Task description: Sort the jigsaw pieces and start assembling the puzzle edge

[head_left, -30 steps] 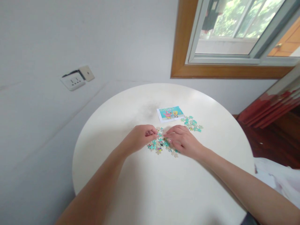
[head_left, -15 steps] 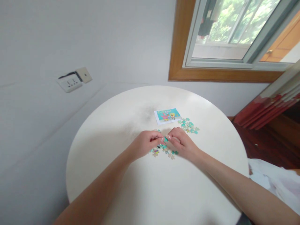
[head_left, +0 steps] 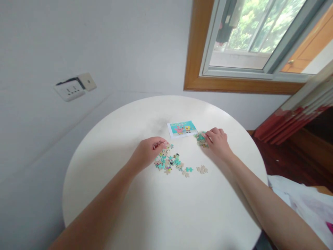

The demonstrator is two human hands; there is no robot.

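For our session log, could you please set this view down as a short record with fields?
Surface: round white table
Left hand: at the larger jigsaw-piece pile; any grip unclear
Right hand: at the smaller jigsaw-piece pile; any grip unclear
Loose group: beige jigsaw pieces, right of the larger pile
Picture: cartoon print, beyond the larger pile
Wall: socket plate, wood-framed window

Small jigsaw pieces (head_left: 177,161) in teal, beige and touches of yellow and purple lie loose on the white table (head_left: 182,208), in 2 main groups. The larger heap (head_left: 162,160) is spread unevenly, some pieces overlapping, and trails rightward to a teal bit (head_left: 189,169). Just beyond sits a plain beige cluster (head_left: 202,169). The smaller heap (head_left: 201,139), farther back and right, looks mostly teal, though blur hides its outlines.
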